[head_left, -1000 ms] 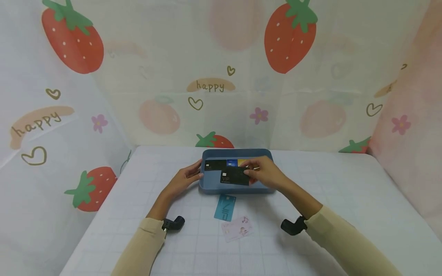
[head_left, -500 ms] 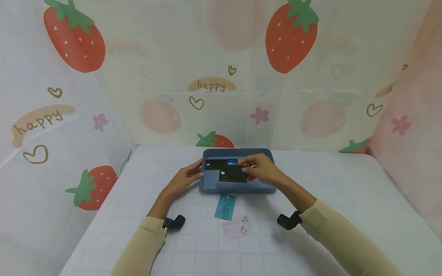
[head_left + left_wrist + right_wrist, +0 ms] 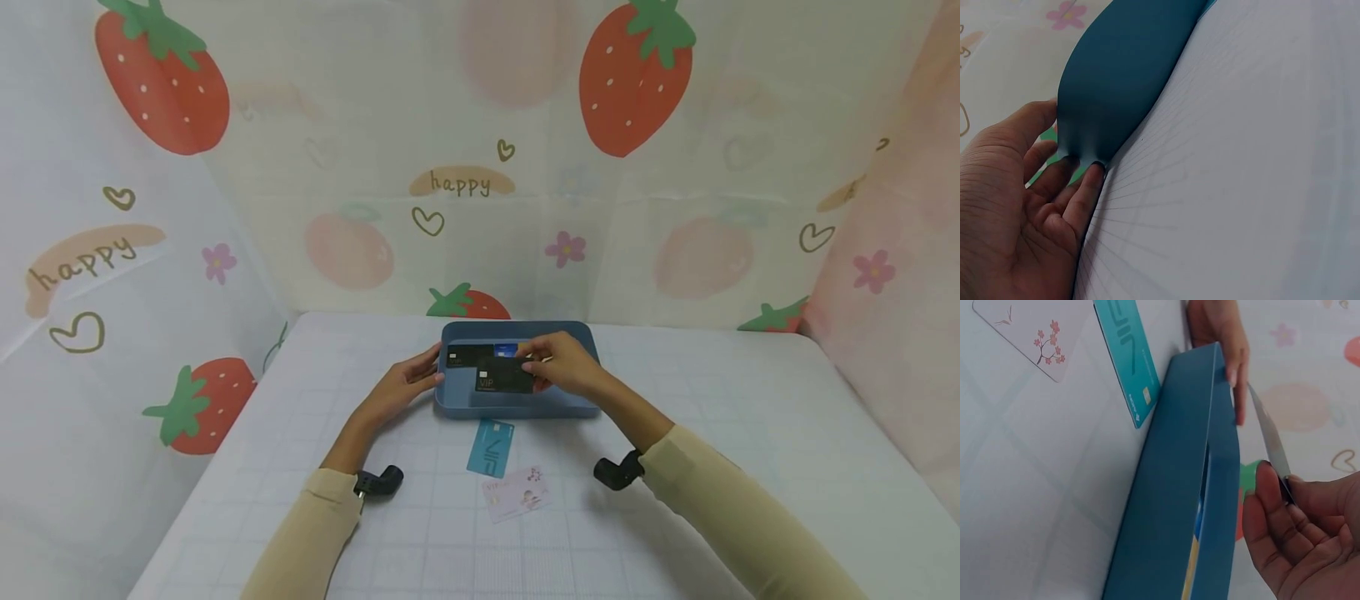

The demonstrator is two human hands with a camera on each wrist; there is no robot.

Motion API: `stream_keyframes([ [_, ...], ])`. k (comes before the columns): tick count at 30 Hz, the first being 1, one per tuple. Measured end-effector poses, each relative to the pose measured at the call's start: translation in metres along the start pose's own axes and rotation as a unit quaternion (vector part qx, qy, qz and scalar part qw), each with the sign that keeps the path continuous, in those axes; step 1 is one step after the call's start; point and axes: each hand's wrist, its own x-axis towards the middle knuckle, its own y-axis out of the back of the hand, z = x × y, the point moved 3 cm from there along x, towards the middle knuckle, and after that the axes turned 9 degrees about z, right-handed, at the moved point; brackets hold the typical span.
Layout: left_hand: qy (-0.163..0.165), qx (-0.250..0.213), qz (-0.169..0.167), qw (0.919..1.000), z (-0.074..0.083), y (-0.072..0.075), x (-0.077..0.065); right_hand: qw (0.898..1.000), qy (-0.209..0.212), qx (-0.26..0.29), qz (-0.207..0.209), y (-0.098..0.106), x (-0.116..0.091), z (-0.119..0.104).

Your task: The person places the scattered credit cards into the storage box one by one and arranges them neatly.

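Observation:
My right hand [image 3: 567,367] pinches a black VIP card [image 3: 498,377] by its right end, over the blue tray [image 3: 525,412]. From the right wrist, the held card [image 3: 1271,437] shows nearly edge-on between thumb and fingers, above the tray's rim. At the tray's left end, my left hand [image 3: 396,392] touches the outer wall with its fingers; the left wrist view has these fingers [image 3: 1085,194] against the wall. Inside the tray lie another black card [image 3: 468,357] and a blue card [image 3: 506,350]; my right hand partly hides what lies to their right.
In front of the tray a teal VIP card [image 3: 491,448] lies on the white gridded tablecloth [image 3: 375,542]. Nearer to me is a pale pink card [image 3: 516,494] with a blossom print. A strawberry-patterned cloth [image 3: 480,250] hangs behind the table.
My right hand has moved the black card slightly back and left over the tray. My left hand has stayed at the tray's end.

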Motion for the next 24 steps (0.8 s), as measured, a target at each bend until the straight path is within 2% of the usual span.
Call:
stream_keyframes([
  [19, -0.002, 0.004, -0.001, 1.0000, 0.000, 0.002, 0.000, 1.000, 0.006, 0.001, 0.000, -0.015, 0.012, 0.002],
  [24, 0.000, 0.004, 0.000, 1.0000, -0.002, 0.001, 0.000, 1.000, -0.010, 0.004, 0.005, -0.018, 0.013, 0.005],
])
